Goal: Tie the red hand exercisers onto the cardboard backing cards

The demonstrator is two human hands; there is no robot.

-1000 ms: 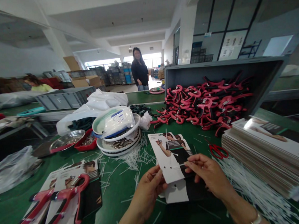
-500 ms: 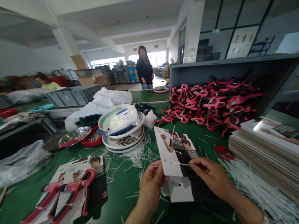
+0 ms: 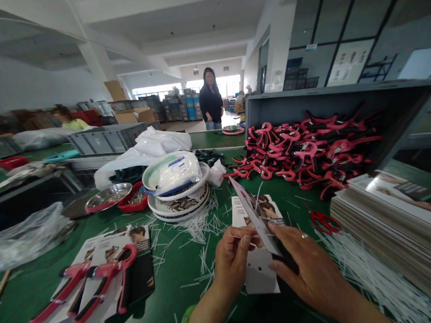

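My left hand (image 3: 234, 260) pinches the end of a thin white cable tie at the left side of a printed backing card (image 3: 254, 215). The card stands tilted, turned nearly edge-on. Against its right side lies my right hand (image 3: 309, 263), thumb and fingers gripping the card near its lower edge. Another white cable tie (image 3: 259, 193) sticks up from the card's upper part. Below both hands, further printed cards (image 3: 261, 278) with small punched holes lie on the green table.
At left, red-and-black pliers (image 3: 106, 285) sit on cards. Loose pliers (image 3: 306, 151) spill from a grey crate (image 3: 339, 91). Red-handled scissors (image 3: 325, 221), loose cable ties (image 3: 379, 273) and a card stack (image 3: 384, 234) are right. Bowls (image 3: 178, 212) stand behind. A person (image 3: 211, 101) stands beyond.
The card has turned from facing me to nearly edge-on. My right hand has moved from pinching the tie's end to gripping the card, and my left hand has shifted slightly right.
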